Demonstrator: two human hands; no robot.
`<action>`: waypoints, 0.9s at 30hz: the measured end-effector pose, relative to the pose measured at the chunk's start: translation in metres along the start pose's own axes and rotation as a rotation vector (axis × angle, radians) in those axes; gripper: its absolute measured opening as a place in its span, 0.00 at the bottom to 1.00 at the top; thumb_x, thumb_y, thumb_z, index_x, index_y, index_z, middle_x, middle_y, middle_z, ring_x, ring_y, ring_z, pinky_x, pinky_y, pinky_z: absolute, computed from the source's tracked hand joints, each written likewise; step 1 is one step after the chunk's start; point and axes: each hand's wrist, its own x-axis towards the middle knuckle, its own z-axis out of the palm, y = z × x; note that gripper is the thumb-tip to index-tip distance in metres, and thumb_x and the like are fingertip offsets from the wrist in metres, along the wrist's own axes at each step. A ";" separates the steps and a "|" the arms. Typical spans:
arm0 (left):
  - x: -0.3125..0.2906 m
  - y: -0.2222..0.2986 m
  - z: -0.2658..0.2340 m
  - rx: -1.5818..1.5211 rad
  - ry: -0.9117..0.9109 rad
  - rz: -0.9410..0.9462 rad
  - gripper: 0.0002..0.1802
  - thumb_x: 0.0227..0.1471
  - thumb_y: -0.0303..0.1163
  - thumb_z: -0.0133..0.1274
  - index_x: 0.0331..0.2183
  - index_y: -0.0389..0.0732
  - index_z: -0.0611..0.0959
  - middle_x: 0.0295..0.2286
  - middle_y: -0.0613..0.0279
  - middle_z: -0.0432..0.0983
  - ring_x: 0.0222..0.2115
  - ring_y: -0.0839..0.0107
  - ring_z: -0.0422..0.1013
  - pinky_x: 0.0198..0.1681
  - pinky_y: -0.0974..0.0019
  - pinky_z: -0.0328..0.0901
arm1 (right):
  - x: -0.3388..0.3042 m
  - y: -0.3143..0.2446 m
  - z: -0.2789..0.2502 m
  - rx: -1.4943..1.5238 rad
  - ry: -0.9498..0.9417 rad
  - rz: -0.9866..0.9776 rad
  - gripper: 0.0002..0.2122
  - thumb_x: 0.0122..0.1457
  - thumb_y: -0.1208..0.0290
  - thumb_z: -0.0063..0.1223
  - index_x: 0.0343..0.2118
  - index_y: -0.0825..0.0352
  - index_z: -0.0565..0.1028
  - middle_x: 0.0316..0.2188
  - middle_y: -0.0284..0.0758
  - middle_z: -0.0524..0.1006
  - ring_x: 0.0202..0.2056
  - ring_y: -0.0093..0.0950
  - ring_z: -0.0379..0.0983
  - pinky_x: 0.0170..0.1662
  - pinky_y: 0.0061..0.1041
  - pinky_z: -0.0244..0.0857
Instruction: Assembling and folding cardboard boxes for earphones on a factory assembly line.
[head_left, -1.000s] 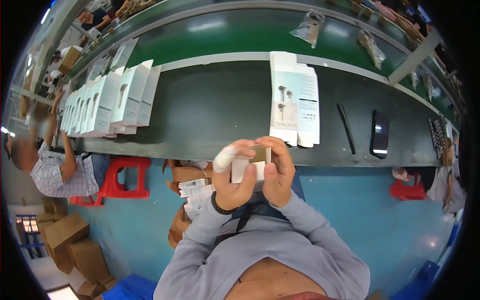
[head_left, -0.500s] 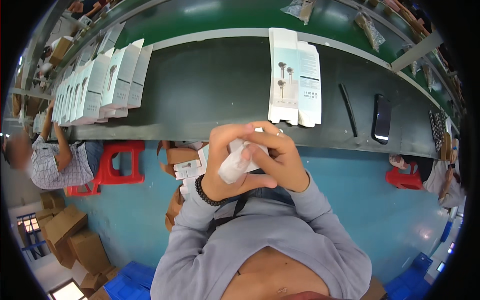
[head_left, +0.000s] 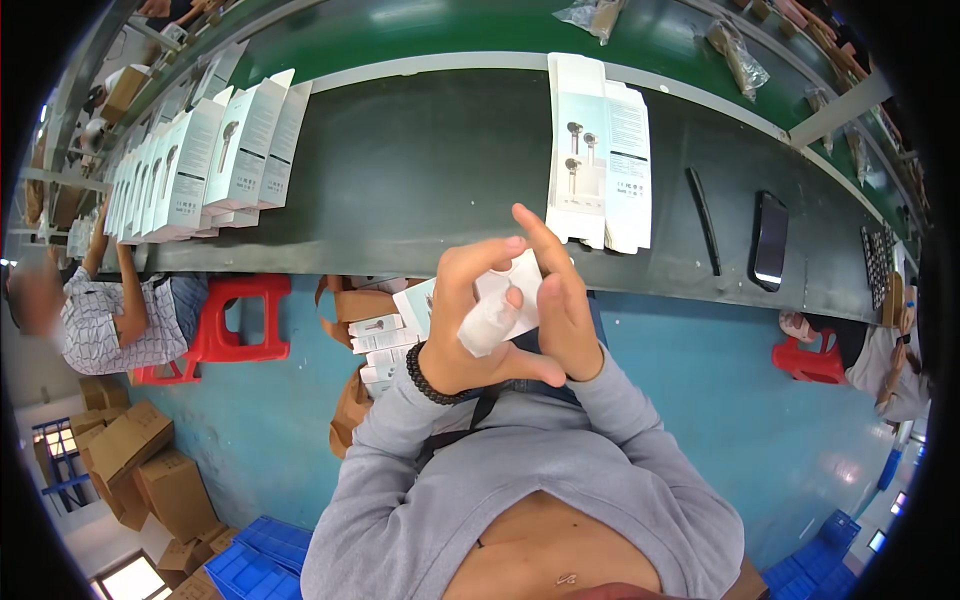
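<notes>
My left hand, with a dark beaded bracelet at its wrist, grips a white box. White wrapping covers one of its fingers, and the fingertip pokes out. The box's lower part is hidden behind that hand. At the box's right end is my right hand, its fingers apart and one stretched upward; whether it touches the box is hard to tell. Just beyond, on the dark bench, lies a stack of flat printed cartons with earphone pictures.
Folded earphone boxes stand in rows at the bench's left. A black pen and a phone lie to the right. Below the bench edge, an open brown carton holds more boxes. A co-worker sits at left near a red stool.
My right hand has opened and its fingers have come away from the box, one finger now pointing up. My left hand has shifted slightly right with the box.
</notes>
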 end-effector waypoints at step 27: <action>0.009 -0.071 0.072 0.103 -0.224 -0.431 0.40 0.36 0.34 0.62 0.50 0.32 0.63 0.48 0.43 0.58 0.48 0.50 0.60 0.50 0.59 0.58 | 0.225 0.018 -0.230 -1.323 0.373 -0.324 0.19 0.50 0.63 0.53 0.47 0.57 0.69 0.51 0.51 0.60 0.52 0.43 0.59 0.48 0.33 0.60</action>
